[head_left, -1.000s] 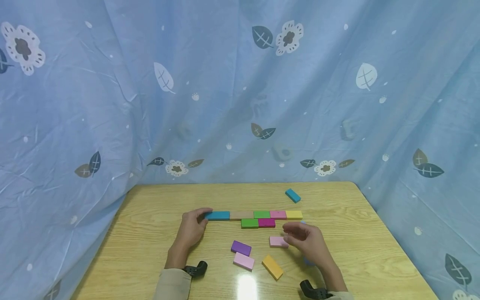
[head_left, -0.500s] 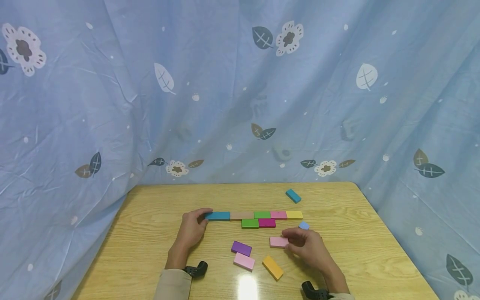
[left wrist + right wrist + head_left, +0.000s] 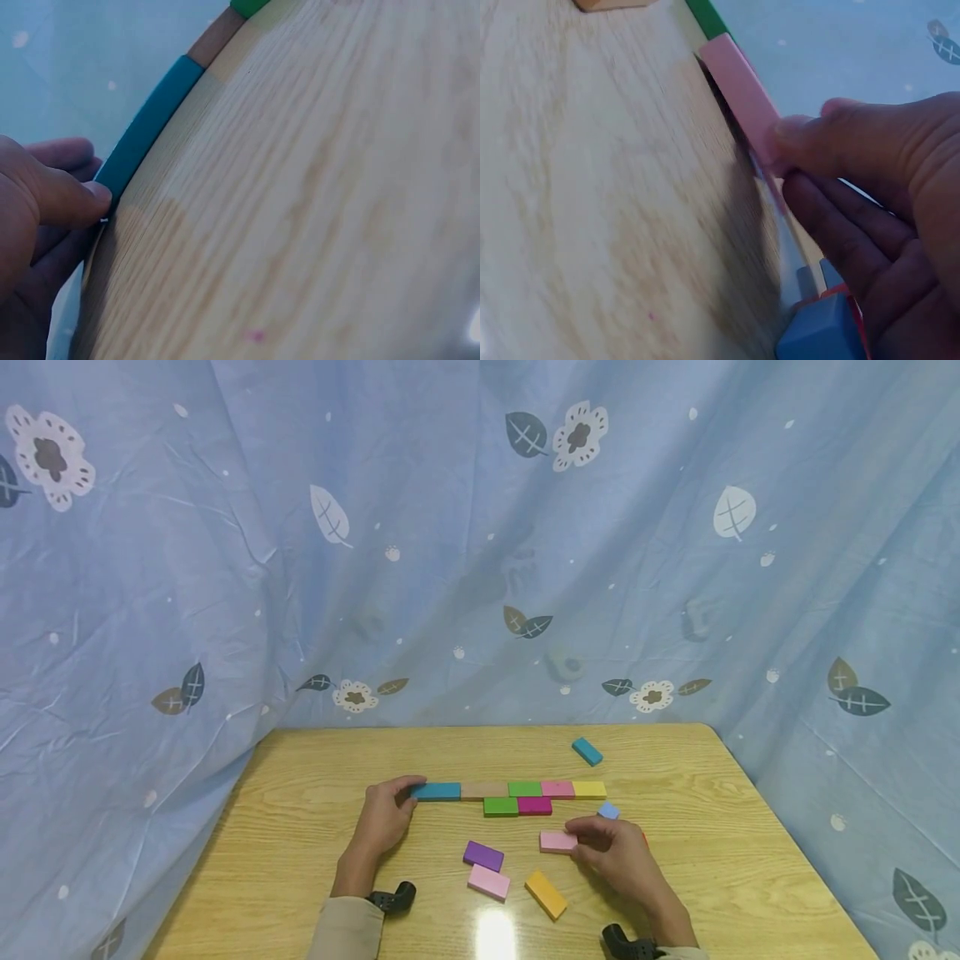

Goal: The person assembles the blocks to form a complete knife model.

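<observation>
My left hand (image 3: 387,814) pinches the left end of a long blue block (image 3: 438,792), thumb in front and fingers behind. That block begins a row running right through a wood-coloured block (image 3: 483,791), a green one (image 3: 524,789), a pink one (image 3: 557,790) and a yellow one (image 3: 589,790). Against the row's near side lie a second green block (image 3: 500,807) and a magenta block (image 3: 534,807). My right hand (image 3: 618,853) pinches the right end of a light pink block (image 3: 739,90) between thumb and fingers, nearer to me than the row. Its right end is hidden by the fingers.
Loose blocks lie nearer: a purple one (image 3: 483,857), another light pink one (image 3: 488,882) and an orange one (image 3: 545,895). A teal block (image 3: 587,752) sits behind the row. Beside the right hand are a light blue block (image 3: 608,810) and a partly hidden red piece (image 3: 645,838).
My right hand has come down onto the light pink block's right end and taken hold of it. More of the light blue block shows behind that hand. The left hand has stayed put.
</observation>
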### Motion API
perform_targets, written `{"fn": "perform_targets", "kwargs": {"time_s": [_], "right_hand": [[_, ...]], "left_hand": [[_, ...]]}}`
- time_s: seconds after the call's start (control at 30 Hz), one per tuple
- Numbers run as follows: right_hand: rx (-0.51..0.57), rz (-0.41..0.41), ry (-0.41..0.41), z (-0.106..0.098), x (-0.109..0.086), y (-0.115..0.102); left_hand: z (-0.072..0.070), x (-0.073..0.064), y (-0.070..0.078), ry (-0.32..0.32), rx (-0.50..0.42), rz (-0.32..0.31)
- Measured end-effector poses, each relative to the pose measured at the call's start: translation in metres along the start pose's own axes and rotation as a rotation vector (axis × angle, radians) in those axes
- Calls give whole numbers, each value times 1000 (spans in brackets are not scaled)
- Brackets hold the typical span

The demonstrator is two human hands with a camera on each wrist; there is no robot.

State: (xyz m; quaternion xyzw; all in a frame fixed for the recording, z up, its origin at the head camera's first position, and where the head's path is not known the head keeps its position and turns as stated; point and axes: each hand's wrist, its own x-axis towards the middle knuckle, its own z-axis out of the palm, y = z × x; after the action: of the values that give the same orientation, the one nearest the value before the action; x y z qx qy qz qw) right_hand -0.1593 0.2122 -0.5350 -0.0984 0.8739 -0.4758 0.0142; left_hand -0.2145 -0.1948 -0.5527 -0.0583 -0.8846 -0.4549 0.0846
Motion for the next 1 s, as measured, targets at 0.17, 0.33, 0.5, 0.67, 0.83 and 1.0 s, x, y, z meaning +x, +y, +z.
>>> {"fn": "perform_targets", "kwargs": {"time_s": [0.17,0.33,0.5,0.67,0.83,1.0], "right_hand": [[29,-27,40,2,2,-1],[50,-92,45,4,8,-6],[59,-139,28,12,14,-16],[47,-166,8,25,20,-23],[31,-157,-15,38,25,-29],[58,-122,-81,50,27,-31]], "left_hand": [[0,0,0,0,2,1],[-1,0,0,-3,3,-2],[-1,0,-1,-4,5,-3],[-1,0,-1,0,3,-1],[0,-1,-1,-4,-5,3],[0,-1,0,0,5,6]]}}
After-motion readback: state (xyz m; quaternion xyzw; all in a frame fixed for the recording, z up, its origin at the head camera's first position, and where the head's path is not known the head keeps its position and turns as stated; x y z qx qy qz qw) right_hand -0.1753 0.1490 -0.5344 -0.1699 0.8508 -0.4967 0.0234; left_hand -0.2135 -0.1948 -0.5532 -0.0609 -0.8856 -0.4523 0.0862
